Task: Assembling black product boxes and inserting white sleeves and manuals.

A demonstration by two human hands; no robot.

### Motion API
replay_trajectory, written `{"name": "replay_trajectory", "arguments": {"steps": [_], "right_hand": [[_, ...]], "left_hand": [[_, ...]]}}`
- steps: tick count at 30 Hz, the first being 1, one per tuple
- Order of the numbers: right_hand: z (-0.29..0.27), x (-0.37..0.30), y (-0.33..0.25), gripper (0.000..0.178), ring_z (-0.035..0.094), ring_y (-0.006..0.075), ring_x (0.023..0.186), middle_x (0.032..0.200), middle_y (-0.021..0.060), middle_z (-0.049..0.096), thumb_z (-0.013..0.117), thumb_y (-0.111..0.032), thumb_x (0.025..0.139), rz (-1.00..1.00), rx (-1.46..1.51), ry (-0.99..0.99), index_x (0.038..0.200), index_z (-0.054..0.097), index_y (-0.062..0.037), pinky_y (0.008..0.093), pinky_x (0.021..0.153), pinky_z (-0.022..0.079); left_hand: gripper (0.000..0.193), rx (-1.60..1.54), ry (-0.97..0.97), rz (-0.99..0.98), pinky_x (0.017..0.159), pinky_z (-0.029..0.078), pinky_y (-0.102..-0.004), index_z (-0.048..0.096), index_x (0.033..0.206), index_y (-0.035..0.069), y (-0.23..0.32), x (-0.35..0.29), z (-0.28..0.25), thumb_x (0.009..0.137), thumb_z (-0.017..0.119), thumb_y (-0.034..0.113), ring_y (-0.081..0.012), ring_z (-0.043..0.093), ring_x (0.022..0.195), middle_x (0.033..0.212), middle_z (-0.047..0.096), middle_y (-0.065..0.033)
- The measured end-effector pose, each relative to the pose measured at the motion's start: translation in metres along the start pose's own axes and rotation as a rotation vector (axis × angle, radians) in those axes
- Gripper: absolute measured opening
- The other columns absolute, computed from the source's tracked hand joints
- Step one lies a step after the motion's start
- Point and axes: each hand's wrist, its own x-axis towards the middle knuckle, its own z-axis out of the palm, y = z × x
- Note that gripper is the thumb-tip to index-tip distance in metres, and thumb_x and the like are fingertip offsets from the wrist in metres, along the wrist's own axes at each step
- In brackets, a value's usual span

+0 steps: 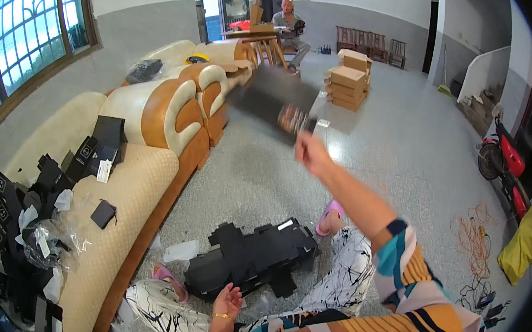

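Note:
My right hand is raised in front of me at arm's length, pinching the lower corner of a flat black cardboard sheet. Motion smears the sheet, and a coloured print shows near the gripped corner. Low between my knees, my left hand is palm up with its fingers apart and nothing in it. It is at the near edge of a pile of flattened black cardboard boxes, which lies on the floor between my feet.
Black boxes and clear plastic wrapping crowd the cream sofa at left, with a small black pouch. Brown cartons are stacked ahead. A person sits far back. Orange cords and a red scooter stand right.

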Motion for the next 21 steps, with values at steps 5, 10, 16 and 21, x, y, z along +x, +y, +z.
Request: {"name": "replay_trajectory", "arguments": {"steps": [5,10,16,21], "right_hand": [[-0.025,-0.091,0.121,0.015,0.047,0.0082,0.046,0.059,-0.0023,0.051,0.056,-0.017,0.081,0.418,0.182,-0.144,0.069,0.049,-0.0113,0.0217,0.039,0.036],[-0.047,-0.143,0.188,0.009,0.05,0.0071,0.052,0.062,-0.0024,0.054,0.058,-0.016,0.08,0.692,0.207,-0.158,0.074,0.054,-0.0101,0.0197,0.044,0.039],[-0.06,-0.168,0.207,0.007,0.048,0.004,0.053,0.063,-0.004,0.052,0.057,-0.013,0.08,0.83,0.02,-0.297,0.076,0.053,-0.0108,0.0169,0.044,0.037],[-0.063,-0.181,0.208,0.016,0.043,0.0061,0.045,0.054,-0.003,0.047,0.059,-0.018,0.079,0.831,-0.076,-0.39,0.067,0.051,-0.0114,0.0195,0.04,0.031]], "left_hand": [[0.026,0.038,0.005,0.039,0.059,0.049,-0.0308,0.053,0.105,0.01,0.01,-0.008,0.0,0.083,0.055,0.024,-0.0195,0.059,0.071,0.085,0.062,-0.0084],[0.037,-0.035,-0.131,0.037,0.06,0.048,-0.0339,0.053,0.105,0.009,0.009,0.006,-0.003,0.088,0.041,0.039,-0.0229,0.059,0.072,0.088,0.062,-0.0113],[0.052,-0.091,-0.267,0.027,0.067,0.047,-0.0428,0.051,0.11,0.012,0.002,-0.015,0.017,0.083,0.039,0.055,-0.0275,0.058,0.086,0.098,0.061,-0.0091],[0.047,-0.004,-0.088,0.021,0.068,0.045,-0.0472,0.051,0.109,0.012,0.01,-0.046,0.053,0.083,0.044,0.05,-0.0241,0.058,0.088,0.096,0.061,-0.0062]]}}
